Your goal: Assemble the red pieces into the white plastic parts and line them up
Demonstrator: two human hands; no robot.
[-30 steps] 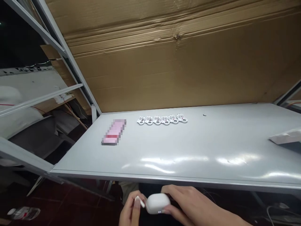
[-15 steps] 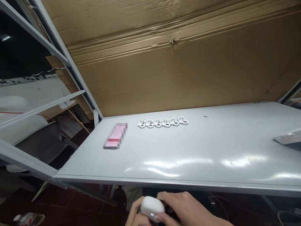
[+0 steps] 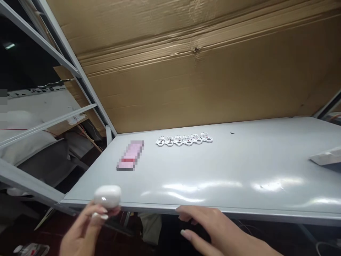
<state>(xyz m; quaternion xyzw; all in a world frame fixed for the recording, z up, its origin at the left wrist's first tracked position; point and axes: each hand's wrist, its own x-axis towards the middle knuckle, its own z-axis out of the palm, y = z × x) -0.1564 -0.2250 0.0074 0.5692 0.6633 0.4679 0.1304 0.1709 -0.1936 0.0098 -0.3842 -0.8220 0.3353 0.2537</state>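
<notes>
A glossy white, rounded case [image 3: 107,196], like an earbud charging case, is held up in my left hand [image 3: 86,225] over the front left edge of the table. A small white piece [image 3: 100,216] shows between that hand's thumb and fingers; its kind I cannot make out. My right hand [image 3: 213,229] hovers apart from it by the front edge, thumb and fingers parted, holding nothing visible. Several flat white ring-like pieces [image 3: 182,140] lie in a row toward the back of the table [image 3: 234,163].
A pixelated pink rectangular item [image 3: 130,155] lies on the table's left part. At the right edge sits a white object [image 3: 326,156], partly cut off. Cardboard [image 3: 213,78] stands along the back, and a metal frame [image 3: 87,85] rises at the left.
The white case has moved left and up in my left hand. My right hand, which was touching it, has come away and its fingers are spread.
</notes>
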